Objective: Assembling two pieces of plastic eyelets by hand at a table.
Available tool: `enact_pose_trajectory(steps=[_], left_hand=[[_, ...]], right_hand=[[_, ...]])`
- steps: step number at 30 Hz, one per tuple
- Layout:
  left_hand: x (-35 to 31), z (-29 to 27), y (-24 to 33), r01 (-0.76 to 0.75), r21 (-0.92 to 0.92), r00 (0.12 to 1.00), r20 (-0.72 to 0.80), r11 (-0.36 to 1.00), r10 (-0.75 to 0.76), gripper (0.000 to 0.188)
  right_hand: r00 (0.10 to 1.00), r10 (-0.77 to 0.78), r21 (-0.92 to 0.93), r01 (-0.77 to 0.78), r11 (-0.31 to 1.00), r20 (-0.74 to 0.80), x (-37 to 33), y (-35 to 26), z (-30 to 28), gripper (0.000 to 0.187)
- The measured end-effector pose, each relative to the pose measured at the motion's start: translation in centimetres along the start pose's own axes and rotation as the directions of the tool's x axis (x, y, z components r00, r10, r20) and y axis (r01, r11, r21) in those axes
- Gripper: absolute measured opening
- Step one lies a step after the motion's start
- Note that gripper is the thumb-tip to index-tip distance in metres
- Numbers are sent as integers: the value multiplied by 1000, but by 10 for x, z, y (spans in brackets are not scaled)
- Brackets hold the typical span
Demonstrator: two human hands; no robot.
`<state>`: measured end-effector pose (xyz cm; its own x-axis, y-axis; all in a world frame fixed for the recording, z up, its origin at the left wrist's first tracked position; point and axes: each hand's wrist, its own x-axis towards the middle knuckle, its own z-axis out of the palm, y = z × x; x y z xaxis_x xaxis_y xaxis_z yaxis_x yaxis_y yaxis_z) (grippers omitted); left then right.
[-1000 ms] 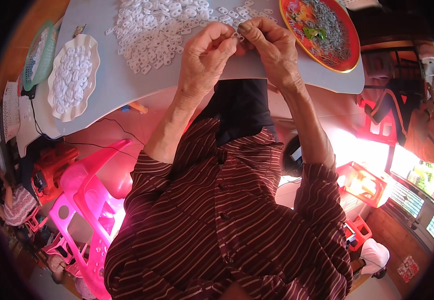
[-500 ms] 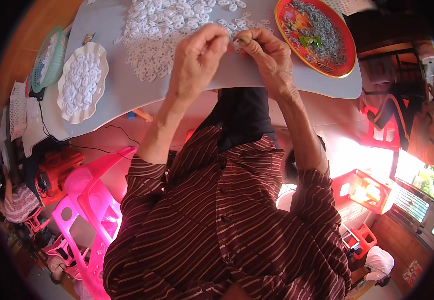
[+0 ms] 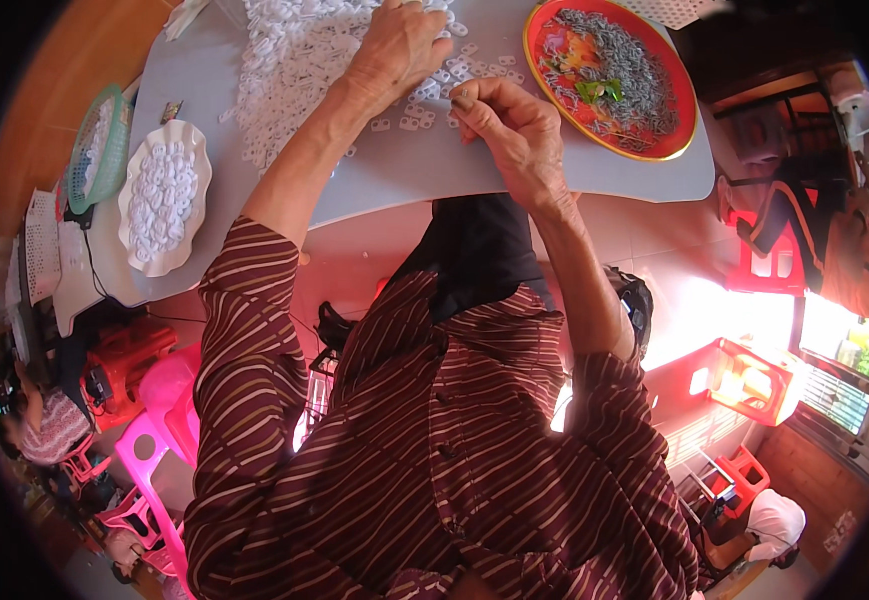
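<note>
My left hand reaches over the heap of small white plastic pieces at the table's far side. Its fingers curl down, and their tips are mostly hidden, so a grip on a piece cannot be made out. Nearer me and to the right, my right hand is closed in a pinch, thumb against forefinger. Whatever sits at those fingertips is too small to name. Loose flat white pieces with holes lie between the two hands. Just right of my right hand stands a red plate of small grey metal parts.
On the grey table, a scalloped white dish of white oval pieces stands at left, beside a green basket. A pink plastic chair and red stools surround me. Other people sit in the background.
My left hand has moved away from my right hand, up and forward over the white heap. My right hand has shifted slightly left and nearer me, still pinching.
</note>
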<state>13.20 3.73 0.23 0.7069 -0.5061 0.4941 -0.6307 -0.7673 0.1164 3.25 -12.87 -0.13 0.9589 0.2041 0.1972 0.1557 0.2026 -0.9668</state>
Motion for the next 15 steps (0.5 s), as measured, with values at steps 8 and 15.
enact_pose_trajectory(steps=[8,15], left_hand=[[-25,-19,17,70,-152,997,-8,986,-72,12],[-47,-43,60,324,-710,909,50,625,-414,18]], right_hand=[[1000,-18,-18,18,1000,5,1,3,-5,13],[996,-39,293,60,954,-76,3,3,-3,13]])
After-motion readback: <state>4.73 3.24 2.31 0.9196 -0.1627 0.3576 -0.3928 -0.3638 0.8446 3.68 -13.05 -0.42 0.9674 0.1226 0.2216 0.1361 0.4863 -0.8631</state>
